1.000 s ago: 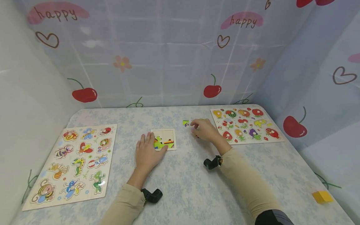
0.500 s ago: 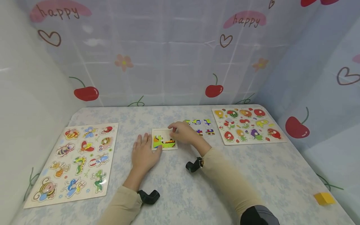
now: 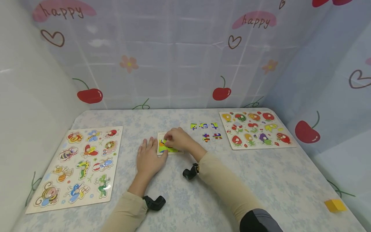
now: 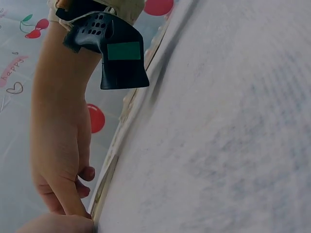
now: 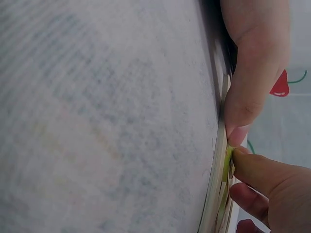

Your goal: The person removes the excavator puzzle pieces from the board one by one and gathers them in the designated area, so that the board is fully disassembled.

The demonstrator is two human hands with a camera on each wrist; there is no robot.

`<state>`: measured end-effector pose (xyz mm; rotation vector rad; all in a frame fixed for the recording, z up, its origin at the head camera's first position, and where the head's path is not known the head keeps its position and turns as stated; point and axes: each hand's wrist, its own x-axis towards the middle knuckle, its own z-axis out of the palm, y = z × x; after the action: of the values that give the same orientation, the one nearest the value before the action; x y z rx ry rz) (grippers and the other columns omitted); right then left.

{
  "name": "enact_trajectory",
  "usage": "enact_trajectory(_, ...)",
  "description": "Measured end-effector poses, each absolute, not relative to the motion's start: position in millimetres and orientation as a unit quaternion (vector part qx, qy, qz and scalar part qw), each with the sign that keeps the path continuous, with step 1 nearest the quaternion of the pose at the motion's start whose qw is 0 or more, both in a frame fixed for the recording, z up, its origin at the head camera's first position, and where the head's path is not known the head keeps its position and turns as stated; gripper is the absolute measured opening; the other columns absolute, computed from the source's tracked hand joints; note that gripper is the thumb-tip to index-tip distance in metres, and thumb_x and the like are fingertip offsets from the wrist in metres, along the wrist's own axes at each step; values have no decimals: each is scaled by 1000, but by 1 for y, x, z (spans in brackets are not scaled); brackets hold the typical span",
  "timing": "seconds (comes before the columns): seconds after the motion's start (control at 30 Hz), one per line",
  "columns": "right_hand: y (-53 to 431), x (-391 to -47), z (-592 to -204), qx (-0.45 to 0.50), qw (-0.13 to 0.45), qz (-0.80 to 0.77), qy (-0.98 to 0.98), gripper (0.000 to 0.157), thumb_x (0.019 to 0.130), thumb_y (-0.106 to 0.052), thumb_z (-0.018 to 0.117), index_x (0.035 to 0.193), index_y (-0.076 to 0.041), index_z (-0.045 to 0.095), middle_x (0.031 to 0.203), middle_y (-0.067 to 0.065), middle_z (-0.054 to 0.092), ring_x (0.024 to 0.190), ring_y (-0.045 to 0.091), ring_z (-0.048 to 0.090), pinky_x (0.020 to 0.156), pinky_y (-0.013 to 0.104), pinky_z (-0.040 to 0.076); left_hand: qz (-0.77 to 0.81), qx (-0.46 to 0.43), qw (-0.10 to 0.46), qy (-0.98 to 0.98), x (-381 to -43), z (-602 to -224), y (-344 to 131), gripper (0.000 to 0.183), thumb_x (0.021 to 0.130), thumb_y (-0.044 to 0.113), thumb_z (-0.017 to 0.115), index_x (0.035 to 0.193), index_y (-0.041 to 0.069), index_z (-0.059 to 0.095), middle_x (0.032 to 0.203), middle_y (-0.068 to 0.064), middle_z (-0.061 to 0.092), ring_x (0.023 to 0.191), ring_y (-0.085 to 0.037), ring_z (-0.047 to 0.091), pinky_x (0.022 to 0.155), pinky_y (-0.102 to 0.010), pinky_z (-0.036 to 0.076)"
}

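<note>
A small wooden jigsaw board [image 3: 171, 153] with a pale rim lies mid-table, partly filled with green and yellow picture pieces. My left hand [image 3: 149, 158] lies with fingers extended along its left side, thumb resting on its lower edge. Over the board, my right hand [image 3: 179, 140] pinches a small puzzle piece, mostly hidden by the fingers. In the right wrist view, the right hand's fingers [image 5: 262, 172] press close to a yellow-green piece [image 5: 227, 162], near the left thumb [image 5: 238, 133]. The right hand [image 4: 60, 160] also reaches down in the left wrist view.
Several loose jigsaw pieces [image 3: 204, 126] lie right of the board. An insect puzzle board [image 3: 94, 175] lies on the left, a fruit puzzle board [image 3: 272, 141] at the back right. A yellow block [image 3: 335, 205] sits near the right edge.
My right hand has moved left from the loose pieces onto the jigsaw board, uncovering the pieces it hid. My left hand has shifted slightly left and stays by the board.
</note>
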<state>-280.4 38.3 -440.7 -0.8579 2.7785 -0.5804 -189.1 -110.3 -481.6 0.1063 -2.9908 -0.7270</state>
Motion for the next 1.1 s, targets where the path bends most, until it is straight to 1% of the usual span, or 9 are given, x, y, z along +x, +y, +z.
enact_trajectory(0.13,35,-280,-440,-277,99,-199,935,26,93,-36,70,111,-18,71,100,-5,64,97,14,51,88,30,46,-236,36,32,-970,-189,-481,-110,80,94,56,50,155,6,33,164,-13,26,155,-36,12,124,-56,11)
enact_trajectory(0.23,35,-281,-441,-274,104,-217,931,22,92,-33,71,107,-17,69,98,-5,64,94,13,54,85,28,48,-238,35,33,-970,-189,-480,-109,80,94,56,51,154,6,34,163,-13,28,154,-37,13,124,-57,11)
enact_trajectory(0.37,36,-282,-441,-279,115,-260,917,17,91,-26,73,100,-16,63,92,-4,64,85,12,57,77,24,49,-241,34,36,-969,-189,-479,-109,80,93,55,52,154,5,36,162,-14,30,154,-37,14,124,-57,12)
enact_trajectory(0.43,37,-282,-441,-280,122,-284,909,17,91,-23,74,97,-17,60,90,-3,64,81,12,57,72,23,49,-240,33,38,-969,-189,-479,-109,80,93,55,52,153,5,37,162,-14,30,154,-38,15,124,-58,12)
enact_trajectory(0.63,42,-281,-439,-259,141,-349,889,17,91,-22,73,98,-19,58,94,-2,65,76,12,58,62,23,49,-235,32,37,-971,-189,-479,-109,80,93,56,53,153,5,37,162,-14,31,154,-38,15,124,-58,13)
enact_trajectory(0.87,60,-285,-429,-243,110,-366,892,15,93,-23,71,103,-19,60,99,-1,66,79,15,58,65,26,47,-241,36,35,-969,-189,-480,-108,80,93,55,53,152,4,38,162,-15,30,154,-38,14,124,-58,13)
enact_trajectory(1.1,101,-293,-423,-206,100,-348,909,17,91,-21,73,103,-17,61,100,2,67,84,18,59,69,28,47,-245,38,42,-968,-189,-482,-109,81,93,54,53,154,3,35,163,-14,27,154,-38,12,124,-57,12)
